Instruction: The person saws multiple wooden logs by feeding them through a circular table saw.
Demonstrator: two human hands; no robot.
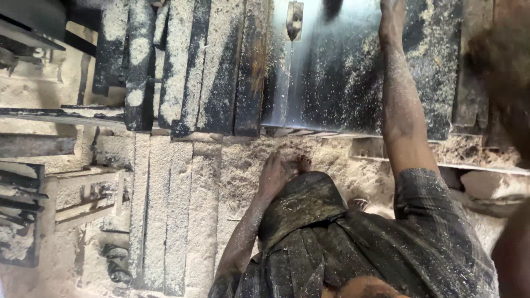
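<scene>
Down at the near edge, a dusty checked shirt point(397, 243) fills the lower frame, its dark folds speckled with wood dust, and both forearms run out from it. The left hand point(279, 171) hangs low, just beyond a bunched fold of cloth, fingers pointing down toward the sawdust-covered floor point(331, 157); the fingers look loosely curled and nothing shows in them, though the tips are hard to make out against the dust. To its left, pale planks point(165, 215) lie side by side, running away from the camera, thickly coated in sawdust, with a small wooden frame point(88, 198) beside them and dark slats at the far left edge. Moving outward, the right arm stretches up and away, powdered with sawdust, reaching over a shiny metal worktop point(331, 83) that is sprinkled with fine shavings. The right hand point(392, 16) sits at the very top edge of the view, resting on or just above that metal surface; it is partly cut off, so whether it is flat, clenched or gripping anything cannot be told. Just left of it, near the top, a saw blade point(294, 19) rises from a slot in the worktop, well apart from the hand, with a pale streak of dust trailing down from it. Further left, dark boards point(221, 66) lean together alongside the metal sheet, their faces streaked with sawdust.
</scene>
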